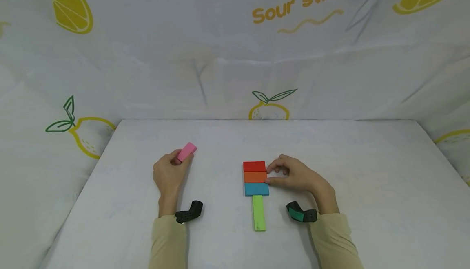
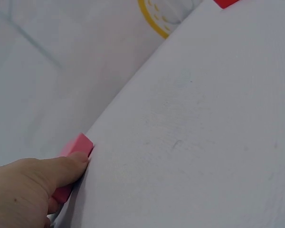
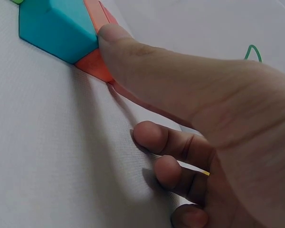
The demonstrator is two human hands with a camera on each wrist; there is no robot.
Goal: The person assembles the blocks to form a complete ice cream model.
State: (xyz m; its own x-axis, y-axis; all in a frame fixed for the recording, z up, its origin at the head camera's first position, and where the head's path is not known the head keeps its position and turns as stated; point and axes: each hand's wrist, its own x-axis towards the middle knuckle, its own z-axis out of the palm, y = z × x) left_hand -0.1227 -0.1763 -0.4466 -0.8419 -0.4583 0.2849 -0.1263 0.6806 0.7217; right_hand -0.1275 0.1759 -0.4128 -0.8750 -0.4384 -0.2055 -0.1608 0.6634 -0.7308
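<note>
A pink block is pinched between the thumb and fingers of my left hand, on the left part of the table. In the left wrist view the thumb lies along the near face of the pink block. At the middle, a red block, an orange block and a blue block lie edge to edge. Below the blue one a long green block points towards me. My right hand touches the right ends of the row, its thumb at the orange block and its other fingers loosely bent.
A white cloth covers the table. Behind it rises a white backdrop with lemon prints and lettering. Black wrist devices are worn on both wrists.
</note>
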